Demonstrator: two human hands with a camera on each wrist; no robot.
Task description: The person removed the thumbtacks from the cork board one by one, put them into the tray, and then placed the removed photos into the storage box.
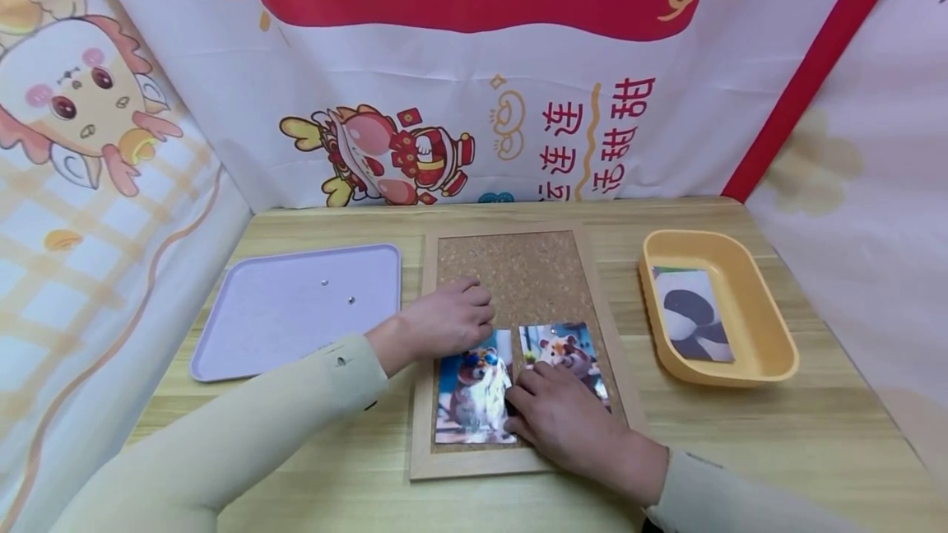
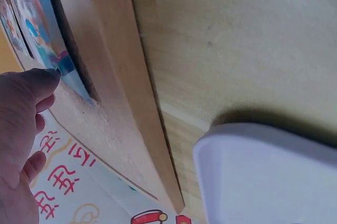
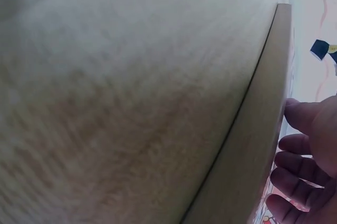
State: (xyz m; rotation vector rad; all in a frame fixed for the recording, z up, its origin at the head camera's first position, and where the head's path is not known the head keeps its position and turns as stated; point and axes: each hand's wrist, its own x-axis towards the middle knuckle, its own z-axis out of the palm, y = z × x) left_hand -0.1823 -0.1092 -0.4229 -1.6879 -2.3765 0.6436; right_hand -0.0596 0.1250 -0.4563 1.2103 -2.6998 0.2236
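Both hands are working at the corkboard (image 1: pixel 511 274). My left hand (image 1: pixel 448 321) is bending its fingers inward, thumb tip touching the top edge of the left photo (image 1: pixel 474 401); I can't tell whether it is pinching the photo or something small. My right hand (image 1: pixel 559 418) is resting loosely spread over the right photo (image 1: pixel 554 349), grasping nothing. Both photos are lying side by side on the board's near half, a narrow gap of cork showing between them, and a pin (image 1: pixel 553 331) is sitting near the right one's top edge.

Bare cork is stretching beyond them to the board's far frame. Left of the board, past a narrow strip of tabletop (image 1: pixel 741 434), a lilac tray (image 1: pixel 274 315) is holding two small metal pins (image 1: pixel 351 300). Right of it, a wider strip is separating a yellow basket (image 1: pixel 751 311) holding picture cards (image 1: pixel 692 311). Behind the board, a printed cloth (image 1: pixel 429 60) is showing red Chinese characters (image 1: pixel 563 118); I'm reading "连连" and "甜甜".
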